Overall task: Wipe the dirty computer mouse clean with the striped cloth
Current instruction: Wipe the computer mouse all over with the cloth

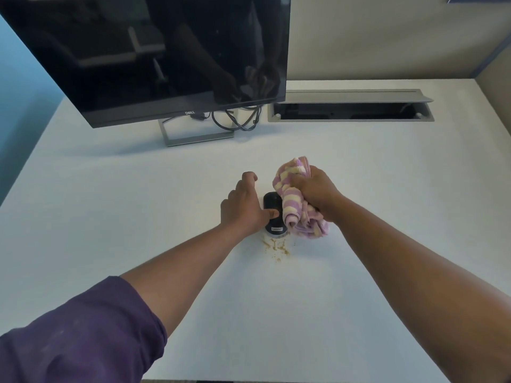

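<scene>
A black computer mouse [272,207] with a small white label lies on the white desk [138,203], near the middle. My left hand [243,205] holds it from the left, thumb pressed on its top, fingers curled along its far side. My right hand [313,193] grips the bunched pink-and-cream striped cloth [293,201], which hangs against the mouse's right side. Tan crumbs [276,248] are scattered on the desk just in front of the mouse.
A dark monitor [166,56] on a grey stand [193,134] stands at the back left, with black cables [237,120] behind it. An open cable tray [348,110] is set in the desk at the back right. A partition wall rises behind.
</scene>
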`<state>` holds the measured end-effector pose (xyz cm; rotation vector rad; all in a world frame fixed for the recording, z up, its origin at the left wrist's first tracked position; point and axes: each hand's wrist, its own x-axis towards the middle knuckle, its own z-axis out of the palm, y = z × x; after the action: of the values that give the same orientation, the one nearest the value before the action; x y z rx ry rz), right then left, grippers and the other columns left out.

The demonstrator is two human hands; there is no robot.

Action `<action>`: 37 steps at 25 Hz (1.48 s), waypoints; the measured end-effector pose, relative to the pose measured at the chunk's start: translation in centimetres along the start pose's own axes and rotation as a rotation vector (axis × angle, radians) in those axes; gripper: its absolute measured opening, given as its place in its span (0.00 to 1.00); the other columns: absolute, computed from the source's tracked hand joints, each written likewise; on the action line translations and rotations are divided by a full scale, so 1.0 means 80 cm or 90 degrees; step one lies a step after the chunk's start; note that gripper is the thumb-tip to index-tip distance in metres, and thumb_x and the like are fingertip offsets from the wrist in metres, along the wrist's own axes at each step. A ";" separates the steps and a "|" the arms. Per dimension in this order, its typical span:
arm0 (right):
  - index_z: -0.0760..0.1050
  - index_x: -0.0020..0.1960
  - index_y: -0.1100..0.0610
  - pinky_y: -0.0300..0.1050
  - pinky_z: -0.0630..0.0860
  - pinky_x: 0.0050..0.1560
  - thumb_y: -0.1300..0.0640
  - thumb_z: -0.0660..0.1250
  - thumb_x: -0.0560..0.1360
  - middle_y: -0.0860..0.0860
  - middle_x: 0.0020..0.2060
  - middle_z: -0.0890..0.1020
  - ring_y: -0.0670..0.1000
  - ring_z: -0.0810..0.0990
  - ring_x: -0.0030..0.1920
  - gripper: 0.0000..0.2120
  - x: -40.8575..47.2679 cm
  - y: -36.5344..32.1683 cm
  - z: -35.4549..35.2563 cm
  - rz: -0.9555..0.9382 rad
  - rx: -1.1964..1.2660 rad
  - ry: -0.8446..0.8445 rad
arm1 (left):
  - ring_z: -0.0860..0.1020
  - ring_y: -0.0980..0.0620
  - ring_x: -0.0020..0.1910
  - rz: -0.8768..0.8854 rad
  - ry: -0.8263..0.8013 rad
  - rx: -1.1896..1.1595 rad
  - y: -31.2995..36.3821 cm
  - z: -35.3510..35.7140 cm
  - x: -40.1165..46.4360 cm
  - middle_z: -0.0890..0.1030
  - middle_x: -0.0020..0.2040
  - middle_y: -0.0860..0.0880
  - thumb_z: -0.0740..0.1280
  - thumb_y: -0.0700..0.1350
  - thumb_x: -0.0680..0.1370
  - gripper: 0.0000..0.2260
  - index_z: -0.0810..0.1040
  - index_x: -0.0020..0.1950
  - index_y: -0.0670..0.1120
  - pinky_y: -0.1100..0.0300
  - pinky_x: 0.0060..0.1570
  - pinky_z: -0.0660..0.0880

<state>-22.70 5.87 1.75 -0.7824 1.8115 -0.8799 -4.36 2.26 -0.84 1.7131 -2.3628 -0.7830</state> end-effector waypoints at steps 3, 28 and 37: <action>0.79 0.56 0.54 0.49 0.82 0.48 0.51 0.67 0.79 0.54 0.47 0.85 0.56 0.85 0.48 0.10 0.015 -0.009 0.011 -0.009 -0.113 -0.047 | 0.76 0.39 0.62 0.016 0.028 0.013 -0.003 0.000 0.000 0.71 0.69 0.44 0.79 0.64 0.65 0.56 0.45 0.79 0.54 0.47 0.49 0.71; 0.86 0.43 0.45 0.39 0.82 0.38 0.54 0.68 0.78 0.47 0.41 0.88 0.48 0.87 0.40 0.10 -0.026 -0.016 -0.041 -0.125 0.065 -0.194 | 0.70 0.40 0.68 0.052 0.100 -0.073 -0.013 -0.012 -0.008 0.64 0.74 0.42 0.68 0.56 0.79 0.40 0.47 0.83 0.49 0.43 0.63 0.71; 0.81 0.53 0.51 0.38 0.81 0.37 0.52 0.70 0.72 0.45 0.39 0.87 0.45 0.86 0.40 0.10 -0.048 0.030 -0.033 -0.101 0.031 -0.163 | 0.67 0.41 0.73 -0.079 -0.157 -0.117 0.021 -0.023 0.073 0.64 0.75 0.44 0.80 0.59 0.66 0.51 0.55 0.81 0.53 0.43 0.67 0.70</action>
<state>-24.11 10.89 2.31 -0.9718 1.5150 -0.8790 -7.13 -3.32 0.37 1.7883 -2.2583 -1.2561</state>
